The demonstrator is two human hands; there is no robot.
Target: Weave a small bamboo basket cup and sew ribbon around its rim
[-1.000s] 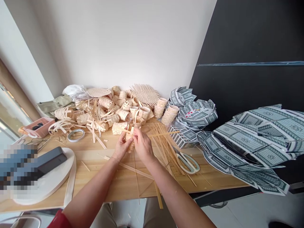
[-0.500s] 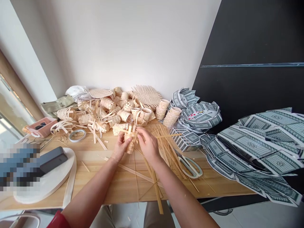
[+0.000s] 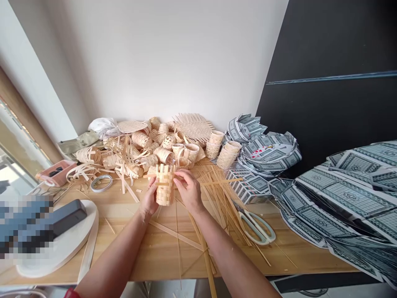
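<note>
A small woven basket [image 3: 165,189] of pale wood strips stands upright between my hands above the table, with strip ends sticking up at its top. My left hand [image 3: 150,198] is wrapped around its left side, the fingers partly hidden behind it. A loose strip end juts out left near the upper weave. At the basket's upper right edge, my right hand [image 3: 189,191] pinches with thumb and forefinger; exactly which strip lies between them is too small to tell. Long thin strips [image 3: 214,194] lie on the table just right of that hand.
Scissors [image 3: 256,225] with pale handles lie to the right. Behind is a heap of woven baskets [image 3: 141,140]. Folded playing-card pieces [image 3: 347,198] fill the right side. On the left are a tape roll [image 3: 101,182], a pink tray [image 3: 57,173] and a white disc [image 3: 62,252] bearing a dark device.
The basket has turned more upright, showing its side more fully. My left hand has shifted a little left and down around it. The view has moved slightly.
</note>
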